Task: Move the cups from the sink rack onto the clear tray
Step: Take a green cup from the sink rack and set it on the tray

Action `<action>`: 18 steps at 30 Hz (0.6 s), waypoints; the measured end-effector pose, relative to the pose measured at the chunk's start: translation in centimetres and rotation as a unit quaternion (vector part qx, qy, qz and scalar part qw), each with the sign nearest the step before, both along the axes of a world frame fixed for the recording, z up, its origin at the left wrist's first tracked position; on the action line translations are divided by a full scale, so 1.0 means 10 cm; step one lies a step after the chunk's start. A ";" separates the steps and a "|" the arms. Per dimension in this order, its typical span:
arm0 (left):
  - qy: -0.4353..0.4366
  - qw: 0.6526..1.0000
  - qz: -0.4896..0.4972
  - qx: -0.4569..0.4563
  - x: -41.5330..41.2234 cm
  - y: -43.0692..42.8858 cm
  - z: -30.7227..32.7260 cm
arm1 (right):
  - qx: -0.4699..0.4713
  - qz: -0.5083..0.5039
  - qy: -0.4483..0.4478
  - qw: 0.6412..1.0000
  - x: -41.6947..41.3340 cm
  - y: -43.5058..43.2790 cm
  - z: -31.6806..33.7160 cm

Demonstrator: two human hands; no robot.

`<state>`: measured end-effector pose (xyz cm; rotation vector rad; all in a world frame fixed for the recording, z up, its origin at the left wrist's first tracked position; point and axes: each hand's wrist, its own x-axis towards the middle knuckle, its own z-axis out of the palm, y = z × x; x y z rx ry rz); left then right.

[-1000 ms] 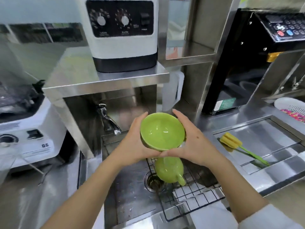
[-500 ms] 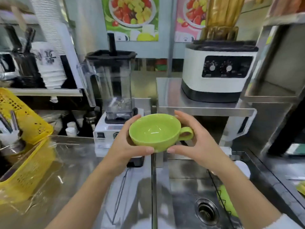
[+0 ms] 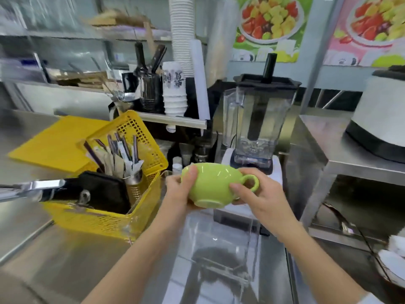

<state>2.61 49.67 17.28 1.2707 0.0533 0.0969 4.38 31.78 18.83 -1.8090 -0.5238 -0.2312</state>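
Observation:
I hold a light green cup point(image 3: 213, 185) with both hands in mid-air, its handle pointing right and its underside tipped toward me. My left hand point(image 3: 182, 189) grips the cup's left rim, thumb over the edge. My right hand point(image 3: 258, 198) holds it by the handle side. Directly below the cup, the clear tray point(image 3: 249, 244) rests on the steel counter. The sink and its rack are out of view.
A yellow basket point(image 3: 114, 220) with a utensil holder and a black object stands left of the tray. A blender point(image 3: 256, 121) stands just behind the cup. A white appliance point(image 3: 377, 119) sits on a raised steel shelf at the right. Stacked paper cups stand at the back.
The view has swung left from the sink to the counter. Both hands carried the cup along, and it now hangs over the clear tray, tipped so its base shows.

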 end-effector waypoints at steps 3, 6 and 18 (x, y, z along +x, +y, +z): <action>-0.011 0.998 0.007 0.066 -0.02 0.19 -0.06 | 0.033 -0.036 0.024 0.999 0.07 0.28 -0.14; -0.031 0.977 -0.028 0.210 0.00 0.40 -0.16 | 0.072 -0.066 0.068 0.993 0.14 0.48 -0.29; 0.022 0.847 -0.013 0.530 0.32 0.65 -0.43 | -0.010 -0.096 0.307 0.947 0.54 0.84 -0.76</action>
